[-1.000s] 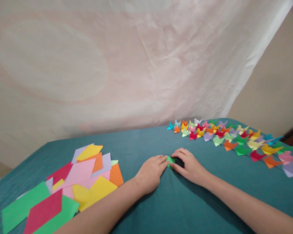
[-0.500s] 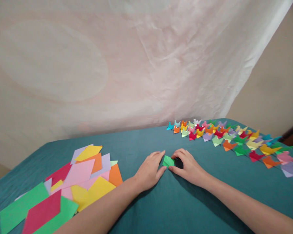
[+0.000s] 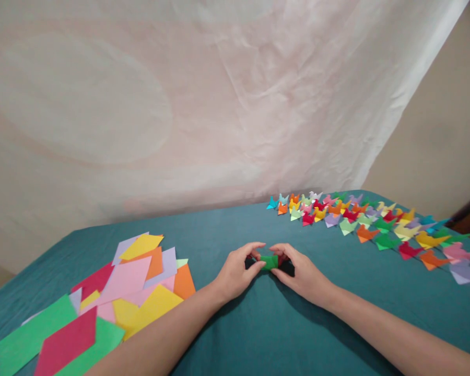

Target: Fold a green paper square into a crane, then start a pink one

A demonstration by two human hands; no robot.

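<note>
A small folded piece of green paper (image 3: pixel 269 262) is held between my two hands, just above or on the cloth near the middle of the view. My left hand (image 3: pixel 237 270) pinches its left end with thumb and fingers. At the right end, my right hand (image 3: pixel 302 271) grips it the same way, fingers curled. The paper shows a darker green face toward me, and its ends are partly hidden by fingertips.
Loose colored paper sheets (image 3: pixel 127 277) lie in an overlapping pile at left. Rows of folded paper birds (image 3: pixel 366 234) stand at right. A teal cloth (image 3: pixel 235 339) covers the table; a pale curtain (image 3: pixel 203 104) hangs behind.
The green paper has been tilted up from lying flatter, so its front face now shows. My left fingers have curled in to pinch its left end.
</note>
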